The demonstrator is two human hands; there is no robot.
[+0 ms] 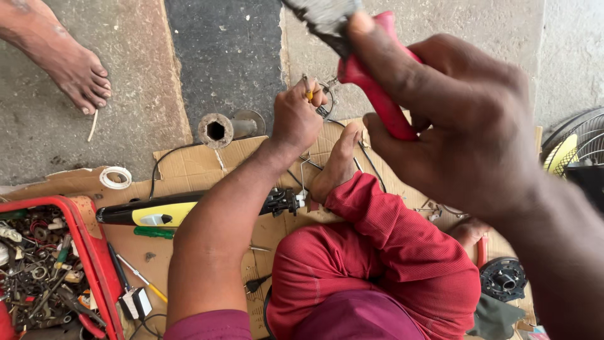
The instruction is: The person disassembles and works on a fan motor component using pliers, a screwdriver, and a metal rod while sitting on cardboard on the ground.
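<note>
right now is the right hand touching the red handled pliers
Touching: the head view shows the right hand wrapped around the red-handled pliers, thumb pressed on one handle.

We look down on a rough grey concrete floor [126,94], crossed by a darker asphalt-like strip [223,56]. Flattened brown cardboard [189,167] covers the ground where we sit. A red tray [94,252] of mixed metal parts stands at our left, and a fan grille [579,145] shows at the right edge. Even daylight falls over everything, with soft shadows.
</note>
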